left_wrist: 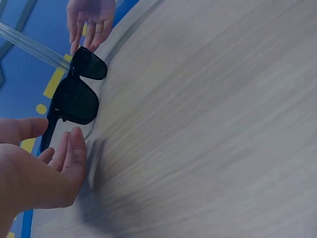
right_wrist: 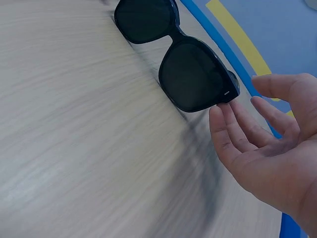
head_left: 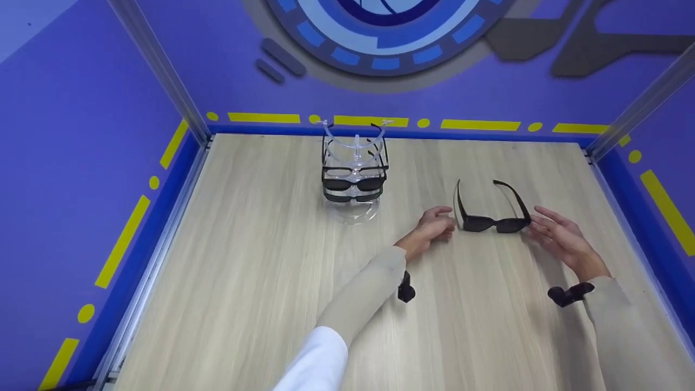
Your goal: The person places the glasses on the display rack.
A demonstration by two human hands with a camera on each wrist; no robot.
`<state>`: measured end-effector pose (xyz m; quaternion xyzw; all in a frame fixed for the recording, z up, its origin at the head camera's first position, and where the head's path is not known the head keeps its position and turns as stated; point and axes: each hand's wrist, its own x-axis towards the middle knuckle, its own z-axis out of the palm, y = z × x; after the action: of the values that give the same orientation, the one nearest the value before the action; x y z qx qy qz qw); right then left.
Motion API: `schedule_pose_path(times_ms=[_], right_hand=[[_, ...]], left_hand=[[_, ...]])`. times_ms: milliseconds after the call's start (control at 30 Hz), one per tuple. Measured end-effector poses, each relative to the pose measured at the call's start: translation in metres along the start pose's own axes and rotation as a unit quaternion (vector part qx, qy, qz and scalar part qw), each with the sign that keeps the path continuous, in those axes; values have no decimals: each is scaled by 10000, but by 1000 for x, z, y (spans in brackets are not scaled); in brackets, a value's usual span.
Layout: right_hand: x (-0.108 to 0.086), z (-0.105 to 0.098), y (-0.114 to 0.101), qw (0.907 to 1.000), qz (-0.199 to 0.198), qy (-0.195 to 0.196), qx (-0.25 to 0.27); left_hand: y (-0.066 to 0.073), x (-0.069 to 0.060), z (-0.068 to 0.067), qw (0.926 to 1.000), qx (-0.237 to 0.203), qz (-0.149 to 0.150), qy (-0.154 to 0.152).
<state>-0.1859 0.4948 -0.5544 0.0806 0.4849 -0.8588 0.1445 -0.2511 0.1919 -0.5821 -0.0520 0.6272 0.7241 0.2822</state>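
Note:
Black sunglasses (head_left: 479, 224) with dark lenses rest on the table with their temples unfolded toward the back. My left hand (head_left: 434, 225) is just left of them, thumb and fingers apart. In the left wrist view that hand (left_wrist: 42, 173) has its fingertips close to the near hinge of the sunglasses (left_wrist: 77, 101). On the other side is my right hand (head_left: 562, 239), fingers extended. The right wrist view shows the right hand (right_wrist: 277, 144) with its fingertips at the lower corner of the frame (right_wrist: 193, 74); whether they touch it, I cannot tell. Neither hand grips anything.
A clear display stand (head_left: 357, 145) at the back middle holds several glasses, including dark sunglasses (head_left: 339, 184). Blue panels (head_left: 163, 271) enclose the wooden table (head_left: 260, 244) at the left, back and right. Each wrist wears a small black camera (head_left: 406, 290).

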Motion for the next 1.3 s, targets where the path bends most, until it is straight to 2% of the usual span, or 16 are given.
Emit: schedule_pose_path(times_ms=[267,500,767,933,1167,1300], right_hand=[[2,3,6,9984,274,324,-374],[5,2,7,9948,348,677,-679],[5,2,10,9888,371,685,-1272],[2,4,7,9886,431,582,-1321],[-4,7,1,9870,659,521,-1368],[-8,7,-1,9871,780,342,-1357]], left_hand=[[-2,5,11,9997,-210,-56,117],[-4,7,14,9997,-83,-23,234],[-6,6,14,9987,-185,88,473],[-5,5,14,9985,-131,139,521],[-2,0,12,9989,-118,199,399],[1,-4,8,9991,30,328,269]])
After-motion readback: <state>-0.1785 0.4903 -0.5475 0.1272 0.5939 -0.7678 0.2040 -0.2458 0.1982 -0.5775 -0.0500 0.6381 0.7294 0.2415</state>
